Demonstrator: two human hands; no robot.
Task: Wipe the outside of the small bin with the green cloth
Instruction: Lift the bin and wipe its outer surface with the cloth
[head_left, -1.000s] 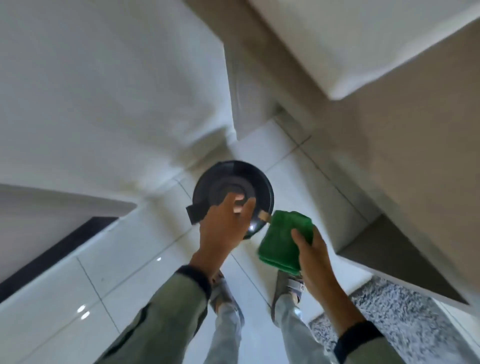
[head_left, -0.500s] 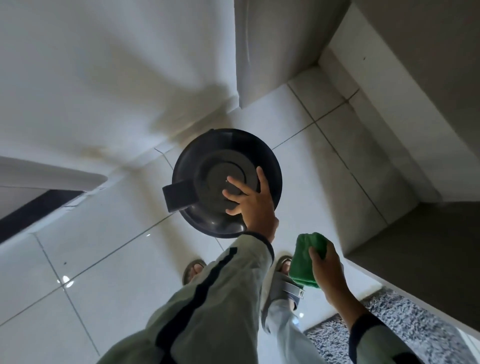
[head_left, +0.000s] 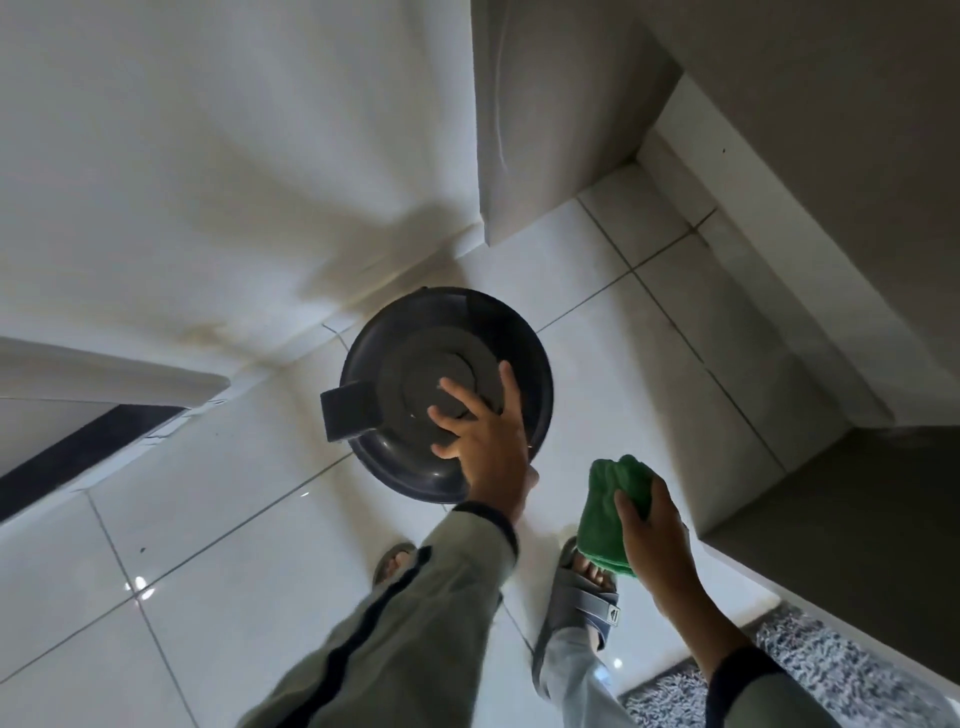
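Note:
The small bin (head_left: 410, 364) is round and dark grey, seen from straight above on the white tiled floor by the wall. A flat pedal sticks out on its left side. My left hand (head_left: 483, 431) lies on the lid with fingers spread, palm over the near right part. My right hand (head_left: 654, 525) hangs to the right of the bin, apart from it, and grips the folded green cloth (head_left: 608, 514). The cloth does not touch the bin.
White wall (head_left: 208, 156) stands right behind the bin. A grey cabinet corner (head_left: 519, 130) juts out behind it to the right, and a low ledge (head_left: 831, 519) runs along the right. My sandalled feet (head_left: 582, 603) stand near the bin; a shaggy grey mat (head_left: 831, 670) lies bottom right.
The view has closed in on the bin. My left hand stays on the lid, fingers spreading a little. The right hand with the cloth has risen slightly beside the bin.

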